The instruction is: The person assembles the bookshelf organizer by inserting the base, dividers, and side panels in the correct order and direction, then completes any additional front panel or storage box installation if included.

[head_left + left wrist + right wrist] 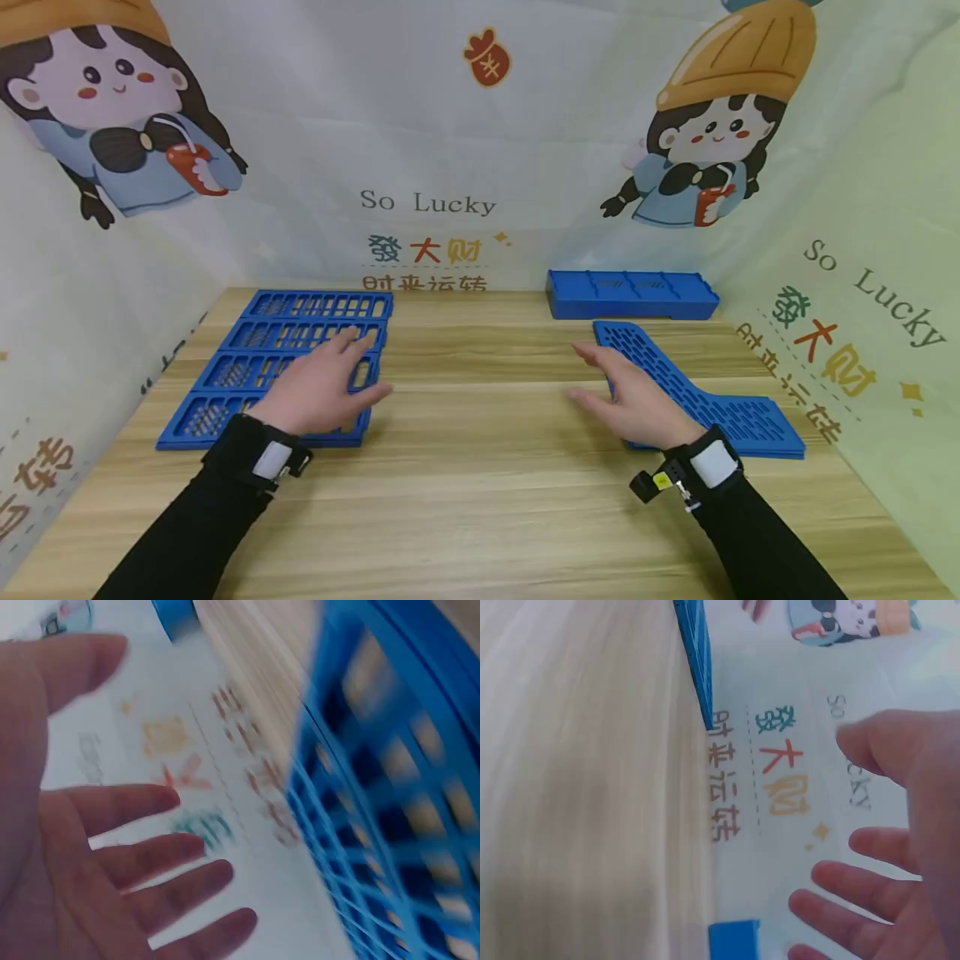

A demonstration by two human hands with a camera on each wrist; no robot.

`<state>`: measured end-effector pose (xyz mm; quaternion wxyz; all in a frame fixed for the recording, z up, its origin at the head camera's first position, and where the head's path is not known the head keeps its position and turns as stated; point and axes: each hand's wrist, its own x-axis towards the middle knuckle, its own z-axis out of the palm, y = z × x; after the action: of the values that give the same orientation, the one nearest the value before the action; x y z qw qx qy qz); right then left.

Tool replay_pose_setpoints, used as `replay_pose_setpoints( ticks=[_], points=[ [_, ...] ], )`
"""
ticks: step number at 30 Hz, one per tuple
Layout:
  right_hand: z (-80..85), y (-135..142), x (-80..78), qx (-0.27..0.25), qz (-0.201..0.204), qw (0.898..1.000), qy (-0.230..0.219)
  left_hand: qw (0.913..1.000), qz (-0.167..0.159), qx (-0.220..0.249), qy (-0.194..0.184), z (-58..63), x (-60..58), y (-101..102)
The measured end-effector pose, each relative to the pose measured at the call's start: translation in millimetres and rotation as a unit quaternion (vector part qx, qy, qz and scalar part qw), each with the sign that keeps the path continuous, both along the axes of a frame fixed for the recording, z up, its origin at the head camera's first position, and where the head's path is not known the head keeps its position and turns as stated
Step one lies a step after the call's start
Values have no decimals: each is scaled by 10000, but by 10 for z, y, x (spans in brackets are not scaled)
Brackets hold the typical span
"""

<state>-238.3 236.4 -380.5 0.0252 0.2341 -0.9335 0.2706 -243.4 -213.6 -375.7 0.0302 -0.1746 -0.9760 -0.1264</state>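
Observation:
Blue plastic lattice panels (247, 352) lie flat at the left of the table, in several rows of slots. My left hand (318, 387) hovers over their right side, fingers spread, holding nothing. In the left wrist view the lattice (352, 795) is blurred beside the spread fingers. On the right lie stacked blue L-shaped perforated panels (731, 412). My right hand (633, 396) is above their left edge and covers part of them. Its fingers are extended and apart, with nothing held; the right wrist view shows the same loose fingers (855, 900).
A long blue piece (633, 296) with raised ridges stands at the back right, near the cloth wall. Wood-grain table surface (480, 467) lies between the two hands. Printed cloth (427, 125) closes off the back and both sides.

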Motion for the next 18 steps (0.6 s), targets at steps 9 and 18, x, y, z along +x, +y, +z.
replay_pose_setpoints(
  ticks=[9,18],
  points=[
    [-141,238,0,-992,-345,9945,-32,9814,1845,-215,-485,-136,-182,-1002],
    [-132,267,0,-1019,-317,9942,-146,9584,2549,-530,-1167,-215,-176,-1491]
  ],
)
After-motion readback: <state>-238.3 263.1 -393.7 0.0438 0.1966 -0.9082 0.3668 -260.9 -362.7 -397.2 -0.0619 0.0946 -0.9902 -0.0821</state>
